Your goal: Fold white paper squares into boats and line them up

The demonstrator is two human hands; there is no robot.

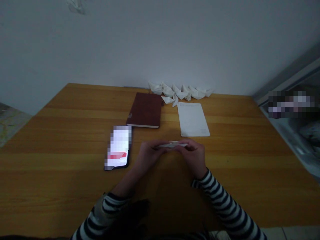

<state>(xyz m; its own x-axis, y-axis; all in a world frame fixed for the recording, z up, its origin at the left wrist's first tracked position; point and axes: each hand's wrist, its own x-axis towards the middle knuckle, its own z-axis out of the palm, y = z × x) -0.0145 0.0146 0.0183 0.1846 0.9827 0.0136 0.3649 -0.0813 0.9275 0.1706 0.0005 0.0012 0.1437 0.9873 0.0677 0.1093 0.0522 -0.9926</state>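
Both my hands meet over the middle of the wooden table, a little above its surface. My left hand and my right hand each pinch one end of a small folded white paper piece, seen edge-on between the fingers. Both arms wear black-and-white striped sleeves. Just beyond my hands lies a stack of white paper sheets. Several folded white paper shapes sit in a row at the table's far edge against the wall.
A dark red notebook lies closed to the left of the sheets. A phone with a lit screen rests left of my left hand. A window ledge runs along the right side. A pale wall stands behind the table.
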